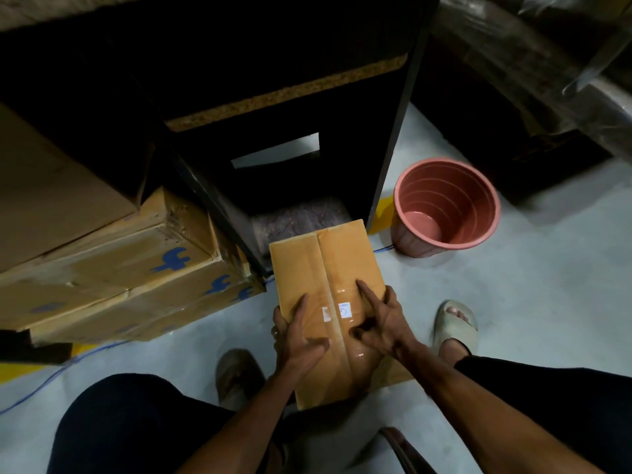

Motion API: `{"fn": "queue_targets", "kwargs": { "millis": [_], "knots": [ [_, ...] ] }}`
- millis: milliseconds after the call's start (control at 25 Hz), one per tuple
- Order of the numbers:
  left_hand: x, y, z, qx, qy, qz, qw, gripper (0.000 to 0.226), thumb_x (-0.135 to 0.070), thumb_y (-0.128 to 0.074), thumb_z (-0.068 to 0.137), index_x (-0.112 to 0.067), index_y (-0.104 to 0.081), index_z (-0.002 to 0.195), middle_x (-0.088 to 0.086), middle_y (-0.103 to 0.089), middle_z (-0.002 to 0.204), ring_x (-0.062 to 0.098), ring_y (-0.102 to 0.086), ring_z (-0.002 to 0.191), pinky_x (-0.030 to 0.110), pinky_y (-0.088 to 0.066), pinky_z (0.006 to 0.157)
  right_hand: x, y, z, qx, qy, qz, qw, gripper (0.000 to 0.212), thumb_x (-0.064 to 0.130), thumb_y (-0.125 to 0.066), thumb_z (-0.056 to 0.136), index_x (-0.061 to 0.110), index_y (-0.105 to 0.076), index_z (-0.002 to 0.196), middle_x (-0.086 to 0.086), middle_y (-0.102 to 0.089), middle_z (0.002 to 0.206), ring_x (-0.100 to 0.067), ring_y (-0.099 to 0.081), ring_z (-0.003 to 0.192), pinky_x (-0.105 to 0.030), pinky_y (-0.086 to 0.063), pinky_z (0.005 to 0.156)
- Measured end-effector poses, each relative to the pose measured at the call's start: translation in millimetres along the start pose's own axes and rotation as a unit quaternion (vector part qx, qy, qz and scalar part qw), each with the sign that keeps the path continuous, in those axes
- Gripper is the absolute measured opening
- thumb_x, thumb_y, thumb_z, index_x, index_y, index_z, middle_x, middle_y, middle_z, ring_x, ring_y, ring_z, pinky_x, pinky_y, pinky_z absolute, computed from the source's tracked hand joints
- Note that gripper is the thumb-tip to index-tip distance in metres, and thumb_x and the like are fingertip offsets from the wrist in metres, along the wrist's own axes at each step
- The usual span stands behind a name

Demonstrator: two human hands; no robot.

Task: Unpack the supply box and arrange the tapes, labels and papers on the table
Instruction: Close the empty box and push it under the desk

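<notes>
A closed brown cardboard supply box [325, 268] stands on the pale floor between my feet, its top flaps sealed along the middle seam with clear tape and a small white label. My left hand [297, 333] grips the box's left edge, thumb lying on the top. My right hand [379, 319] rests on the top right of the box, fingers spread and bent, fingertips pressing on the taped seam area. The box's contents are hidden.
A pink plastic bucket [444, 206] stands to the right. Stacked cardboard cartons [113, 268] with blue logos sit at the left. A dark table or cabinet frame [393, 131] rises behind the box. A blue cable [51, 374] runs across the floor.
</notes>
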State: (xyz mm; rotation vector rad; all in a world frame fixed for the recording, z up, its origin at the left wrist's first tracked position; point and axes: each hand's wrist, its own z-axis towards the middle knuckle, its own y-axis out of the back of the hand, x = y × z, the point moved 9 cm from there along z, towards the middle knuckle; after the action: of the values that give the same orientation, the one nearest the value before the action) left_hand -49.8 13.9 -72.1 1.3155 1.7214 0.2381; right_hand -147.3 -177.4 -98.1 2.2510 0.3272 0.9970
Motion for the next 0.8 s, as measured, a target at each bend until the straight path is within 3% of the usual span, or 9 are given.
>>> {"fn": "queue_targets", "kwargs": {
  "millis": [200,440,640,720,800],
  "knots": [
    [-10.0,20.1,-0.4,-0.03,0.0,-0.023,0.999,0.103,-0.041,-0.082,0.073,-0.049,-0.016,0.153,0.003,0.0,0.158,0.034,-0.018,0.142,0.049,-0.033,0.113,40.3,40.5,2.7,-0.014,0.053,-0.058,0.997,0.115,0.048,-0.078,0.064,0.043,-0.008,0.155,-0.014,-0.003,0.157,-0.04,-0.038,0.133,-0.042,-0.04,0.112],
    [-25.6,28.6,-2.7,-0.08,-0.031,-0.03,0.996,0.108,-0.041,-0.081,0.071,-0.054,-0.009,0.151,-0.002,0.006,0.16,0.03,-0.018,0.143,0.05,-0.03,0.116,53.7,64.2,-5.0,-0.028,0.066,-0.039,0.997,0.115,0.037,-0.083,0.066,0.035,-0.012,0.157,-0.015,-0.007,0.155,-0.036,-0.053,0.123,-0.033,-0.04,0.112],
    [-45.0,48.3,42.5,-0.066,-0.025,-0.01,0.997,0.12,-0.046,-0.075,0.061,-0.062,0.009,0.145,0.008,-0.007,0.164,0.036,-0.025,0.145,0.053,-0.036,0.113,83.9,83.6,41.8,-0.056,0.079,-0.041,0.994,0.116,0.038,-0.086,0.064,0.031,-0.017,0.157,-0.019,-0.015,0.155,-0.039,-0.037,0.137,-0.035,-0.035,0.114],
    [-41.6,48.9,57.8,-0.028,-0.037,0.004,0.999,0.124,-0.036,-0.077,0.061,-0.057,0.009,0.148,0.007,0.008,0.164,0.038,-0.02,0.147,0.051,-0.038,0.113,87.6,74.8,63.7,-0.038,0.081,-0.066,0.994,0.121,0.042,-0.085,0.06,0.033,-0.013,0.157,-0.021,-0.012,0.156,-0.043,-0.031,0.139,-0.04,-0.034,0.116],
    [-41.6,40.2,70.8,0.017,-0.064,0.057,0.996,0.13,-0.032,-0.081,0.064,-0.053,0.014,0.149,0.005,0.027,0.16,0.04,-0.007,0.15,0.05,-0.033,0.116,75.0,61.9,80.9,-0.005,0.06,-0.12,0.991,0.127,0.043,-0.084,0.06,0.037,-0.001,0.156,-0.025,0.006,0.159,-0.048,-0.014,0.145,-0.048,-0.026,0.119]
  ]
}}
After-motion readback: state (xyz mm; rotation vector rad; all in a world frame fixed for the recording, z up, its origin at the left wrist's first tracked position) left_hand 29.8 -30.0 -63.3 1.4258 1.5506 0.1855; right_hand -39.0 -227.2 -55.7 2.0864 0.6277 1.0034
